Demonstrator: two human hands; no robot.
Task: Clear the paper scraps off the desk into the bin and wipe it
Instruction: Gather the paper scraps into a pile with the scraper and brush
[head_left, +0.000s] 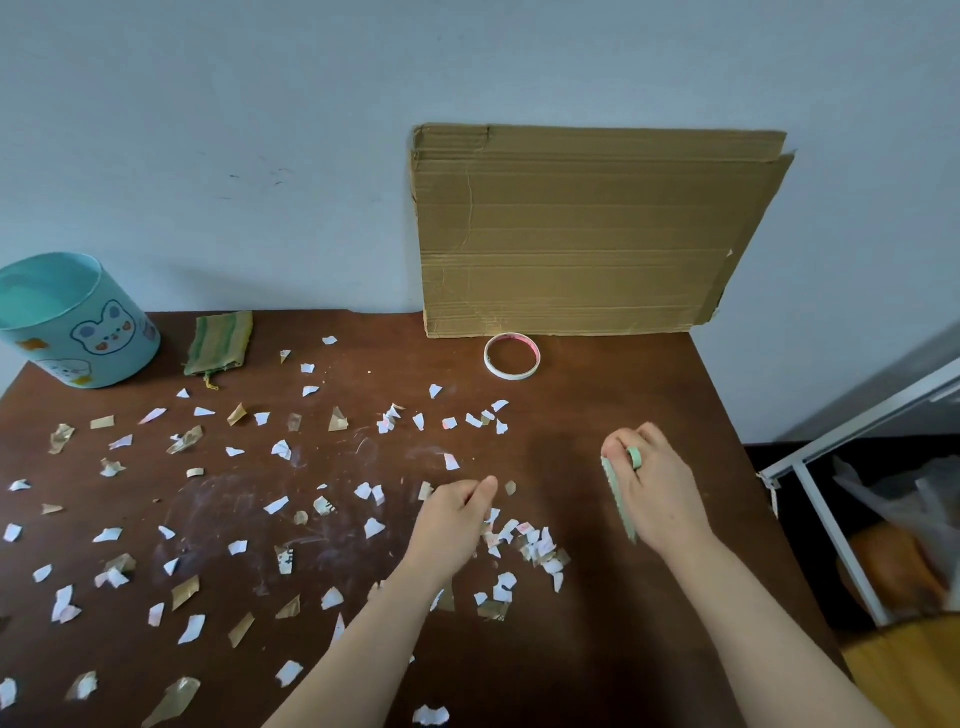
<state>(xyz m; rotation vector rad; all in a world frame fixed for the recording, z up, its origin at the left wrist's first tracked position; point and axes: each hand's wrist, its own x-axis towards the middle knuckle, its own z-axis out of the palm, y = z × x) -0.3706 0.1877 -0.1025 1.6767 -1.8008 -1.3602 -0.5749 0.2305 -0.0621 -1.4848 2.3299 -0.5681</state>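
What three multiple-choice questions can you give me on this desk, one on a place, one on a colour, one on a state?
1. Where does the bin stand?
A) at the far left corner of the desk
B) in the middle
C) on the floor

2. What colour is the folded cloth?
A) red
B) white
C) green-striped

3. What is the right hand doing?
A) lying flat and open
B) gripping a thin green tool
C) hanging idle

Answers: 1 A, it sits at the far left edge; 2 C, green and yellowish stripes show; 3 B, its fingers curl round the tool.
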